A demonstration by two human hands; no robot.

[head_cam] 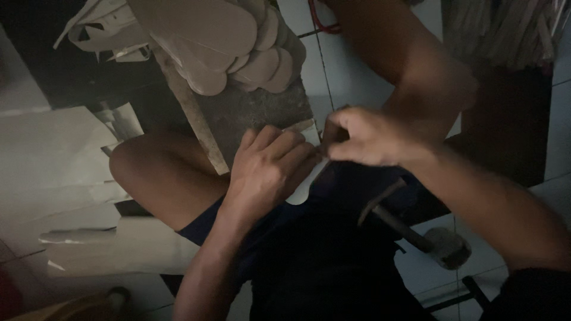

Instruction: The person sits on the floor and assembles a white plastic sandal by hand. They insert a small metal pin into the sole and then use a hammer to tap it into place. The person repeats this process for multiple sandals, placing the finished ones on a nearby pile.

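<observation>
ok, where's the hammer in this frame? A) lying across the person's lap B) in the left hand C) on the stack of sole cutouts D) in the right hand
A: the hammer lies across the lap on the dark shorts, below the right hand, which pinches something small, while the left hand presses flat on a pale sheet.

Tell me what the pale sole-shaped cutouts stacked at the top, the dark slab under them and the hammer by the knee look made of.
The pale sole-shaped cutouts look like matte board or thin leather: flat, dull, cleanly cut edges. The dark slab seems stone or worn metal, with a rough mottled face. The hammer appears to have a dark metal head; its handle is too dim to judge.
</observation>
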